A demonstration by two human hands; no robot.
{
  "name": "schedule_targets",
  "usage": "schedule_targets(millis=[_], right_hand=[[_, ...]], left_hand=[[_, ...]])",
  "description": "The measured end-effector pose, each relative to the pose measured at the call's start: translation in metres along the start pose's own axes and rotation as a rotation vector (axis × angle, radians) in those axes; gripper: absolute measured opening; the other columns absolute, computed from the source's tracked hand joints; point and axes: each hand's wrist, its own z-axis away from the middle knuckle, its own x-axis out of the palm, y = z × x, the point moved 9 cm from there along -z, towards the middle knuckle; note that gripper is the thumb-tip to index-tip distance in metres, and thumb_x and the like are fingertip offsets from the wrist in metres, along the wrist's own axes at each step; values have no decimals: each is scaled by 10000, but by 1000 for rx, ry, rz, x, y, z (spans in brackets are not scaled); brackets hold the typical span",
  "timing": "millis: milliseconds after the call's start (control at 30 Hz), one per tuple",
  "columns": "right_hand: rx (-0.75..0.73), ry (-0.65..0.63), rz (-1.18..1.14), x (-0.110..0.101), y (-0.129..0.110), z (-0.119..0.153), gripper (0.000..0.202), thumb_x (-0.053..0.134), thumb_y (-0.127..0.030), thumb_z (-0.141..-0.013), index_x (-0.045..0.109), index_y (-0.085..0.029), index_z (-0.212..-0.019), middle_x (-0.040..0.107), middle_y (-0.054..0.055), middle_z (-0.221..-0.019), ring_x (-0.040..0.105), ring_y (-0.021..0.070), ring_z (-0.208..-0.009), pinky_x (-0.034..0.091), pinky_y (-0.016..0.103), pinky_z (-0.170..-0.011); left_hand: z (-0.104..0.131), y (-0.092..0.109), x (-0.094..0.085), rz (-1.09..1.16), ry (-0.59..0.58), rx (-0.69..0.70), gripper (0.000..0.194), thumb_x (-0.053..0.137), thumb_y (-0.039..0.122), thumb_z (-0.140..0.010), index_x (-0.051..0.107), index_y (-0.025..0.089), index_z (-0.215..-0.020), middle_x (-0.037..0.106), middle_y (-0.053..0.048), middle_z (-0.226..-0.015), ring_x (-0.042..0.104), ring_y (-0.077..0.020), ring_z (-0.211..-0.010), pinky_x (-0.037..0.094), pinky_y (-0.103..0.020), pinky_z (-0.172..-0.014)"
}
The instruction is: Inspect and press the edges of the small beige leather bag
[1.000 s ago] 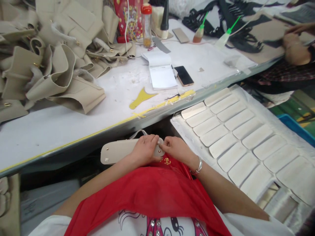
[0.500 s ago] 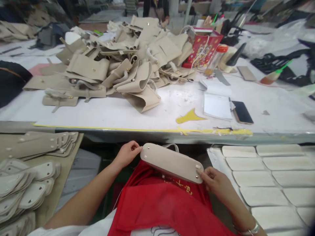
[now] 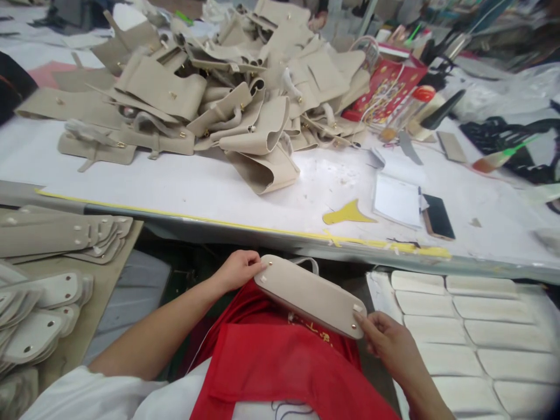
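A beige handbag (image 3: 308, 296) lies over my lap with its long oval base turned up toward me. Small metal studs and pale tabs show near both ends of that base, and a strap loops out behind it. My left hand (image 3: 240, 269) pinches the bag's left end between thumb and fingers. At the opposite end, my right hand (image 3: 385, 338) grips the rim beside a stud, thumb on the base. Below the bag is my red apron (image 3: 280, 364) with gold lettering. The bag's body is mostly hidden beneath its base.
Across the worktable (image 3: 184, 198) lies a heap of beige bag pieces (image 3: 245, 105). A yellow scrap (image 3: 349, 213), a notepad (image 3: 397, 198) and a phone (image 3: 438, 217) lie to its right. Stacked base pieces (image 3: 39, 335) are on my left; pale panels (image 3: 431, 337) in rows on my right.
The camera view has tilted and shifted, so the table appears slanted. Both hands keep their hold on the bag, which sits at nearly the same place, slightly more tilted.
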Motion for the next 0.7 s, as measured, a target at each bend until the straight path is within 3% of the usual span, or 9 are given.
schedule_targets(millis=[133, 233, 333, 400, 467, 567, 633, 700], right_hand=[[16, -38, 48, 0, -1, -3, 456, 484, -645, -733, 465, -210, -599, 508, -17, -412, 489, 139, -428, 336, 245, -443], [-11, -68, 238, -9, -9, -5, 453, 461, -643, -746, 461, -215, -598, 514, -18, -436, 499, 147, -436, 347, 255, -453], [-101, 65, 487, -25, -34, -4, 416, 483, -630, -742, 518, -218, -699, 571, -5, -541, 543, 173, -493, 363, 275, -469], [-271, 223, 543, -25, -71, 0, 402, 476, -598, -774, 556, -211, -847, 628, 33, -699, 594, 201, -614, 418, 302, -533], [-567, 304, 537, -1, -120, 11, 434, 465, -555, -813, 554, -184, -1020, 638, 100, -939, 608, 237, -848, 466, 349, -710], [-963, 160, 572, 73, -179, 25, 627, 542, -535, -788, 435, -137, -1260, 512, 166, -1249, 468, 288, -1150, 386, 418, -949], [-1022, 87, 597, 112, -199, 22, 737, 597, -544, -742, 390, -110, -1301, 486, 187, -1273, 442, 304, -1170, 365, 440, -967], [-991, 80, 613, 135, -208, 13, 763, 618, -550, -713, 405, -91, -1284, 505, 200, -1233, 459, 317, -1131, 372, 447, -944]], left_hand=[[-2, -2, 1, -9, -11, -12, 358, 526, 444, -784, 567, 140, -600, 468, 33, -541, 386, -88, -529, 263, -207, -492], [-1, -2, 0, -49, -7, -26, 353, 553, 430, -766, 537, 143, -560, 469, 35, -522, 393, -85, -515, 256, -210, -487], [0, -2, -2, -57, 19, -37, 359, 566, 433, -756, 526, 145, -546, 486, 33, -522, 404, -86, -514, 257, -213, -487], [0, -4, -2, -37, 17, -35, 361, 567, 443, -755, 539, 144, -554, 497, 30, -524, 410, -88, -515, 258, -212, -483], [0, -6, -2, -14, 8, -35, 370, 569, 458, -752, 551, 144, -558, 496, 29, -515, 408, -88, -508, 255, -213, -475], [-1, -8, -3, 12, 3, -34, 375, 575, 470, -746, 569, 141, -567, 507, 27, -510, 413, -89, -501, 260, -212, -468], [0, -8, -5, 17, 1, -37, 365, 585, 464, -738, 583, 137, -577, 531, 21, -522, 428, -91, -504, 272, -213, -471], [0, -8, -6, 11, -3, -44, 350, 593, 449, -733, 594, 132, -584, 553, 16, -537, 443, -92, -509, 287, -213, -480]])
